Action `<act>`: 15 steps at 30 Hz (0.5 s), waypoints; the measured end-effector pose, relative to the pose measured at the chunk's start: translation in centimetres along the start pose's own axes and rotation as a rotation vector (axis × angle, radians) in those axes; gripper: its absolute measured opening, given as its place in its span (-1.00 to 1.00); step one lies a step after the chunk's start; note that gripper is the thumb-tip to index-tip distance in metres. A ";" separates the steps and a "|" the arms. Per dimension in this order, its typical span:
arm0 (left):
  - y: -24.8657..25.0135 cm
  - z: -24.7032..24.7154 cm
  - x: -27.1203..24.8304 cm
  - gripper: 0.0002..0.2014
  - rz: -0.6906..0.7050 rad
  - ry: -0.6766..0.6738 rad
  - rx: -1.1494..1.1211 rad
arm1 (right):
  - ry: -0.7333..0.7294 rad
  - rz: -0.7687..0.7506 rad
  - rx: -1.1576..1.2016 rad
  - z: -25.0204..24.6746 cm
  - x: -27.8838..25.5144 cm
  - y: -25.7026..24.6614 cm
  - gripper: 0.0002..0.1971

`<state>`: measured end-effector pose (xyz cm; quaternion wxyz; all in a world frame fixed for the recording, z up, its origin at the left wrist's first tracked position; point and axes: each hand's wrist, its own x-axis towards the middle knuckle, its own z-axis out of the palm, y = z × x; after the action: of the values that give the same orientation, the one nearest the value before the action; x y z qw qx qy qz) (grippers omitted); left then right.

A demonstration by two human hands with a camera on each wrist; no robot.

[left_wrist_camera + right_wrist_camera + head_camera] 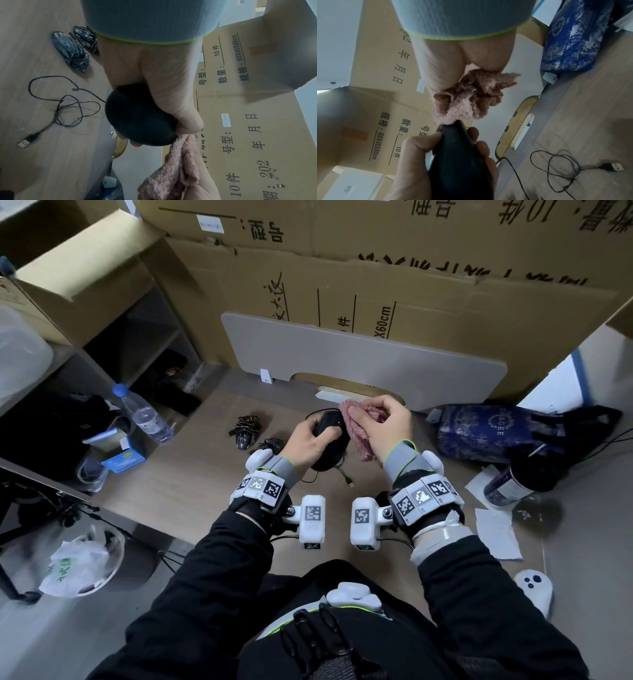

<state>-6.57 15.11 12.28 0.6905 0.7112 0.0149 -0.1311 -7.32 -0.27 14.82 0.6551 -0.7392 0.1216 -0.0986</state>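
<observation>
My left hand [308, 440] grips a black wired computer mouse [330, 428] above the wooden desk [191, 474], thumb on one side and fingers on the other. In the left wrist view the mouse [139, 119] fills the palm; in the right wrist view the mouse [458, 162] points up toward the cloth. My right hand [380, 422] holds a bunched pink fluffy cloth [356, 429] against the front end of the mouse. The cloth [471, 97] touches the mouse's tip. The mouse's cable [68, 106] trails loose on the desk, ending in a USB plug [28, 141].
Two more black mice wrapped in their cables [245, 429] lie left of my hands. A water bottle [144, 412] and a blue box [123, 458] stand at the left. A blue patterned bag [486, 429], a dark cup [520, 477] and paper tissues [496, 532] are at the right. Cardboard boxes [376, 268] rise behind.
</observation>
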 end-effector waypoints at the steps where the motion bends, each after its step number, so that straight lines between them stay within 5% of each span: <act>1: -0.1 -0.1 0.0 -0.62 0.001 0.000 0.006 | 0.003 -0.015 0.012 0.0 0.0 -0.1 -0.79; 7: 0.1 -0.2 -0.3 -0.62 0.038 -0.004 0.053 | -0.209 0.020 0.002 0.2 -0.5 -0.7 -0.81; 12: 0.1 -0.7 -0.6 -0.64 0.016 -0.008 0.030 | 0.089 0.024 -0.113 -0.7 0.2 -0.7 -0.79; 15: 0.4 -0.9 -0.2 -0.63 0.004 0.021 0.017 | 0.049 0.026 -0.082 -0.5 -0.1 -0.6 -0.73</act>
<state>-6.50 16.00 12.77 0.6846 0.7182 0.0197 -0.1226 -7.56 -0.68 15.47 0.6224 -0.7610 0.1511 -0.1032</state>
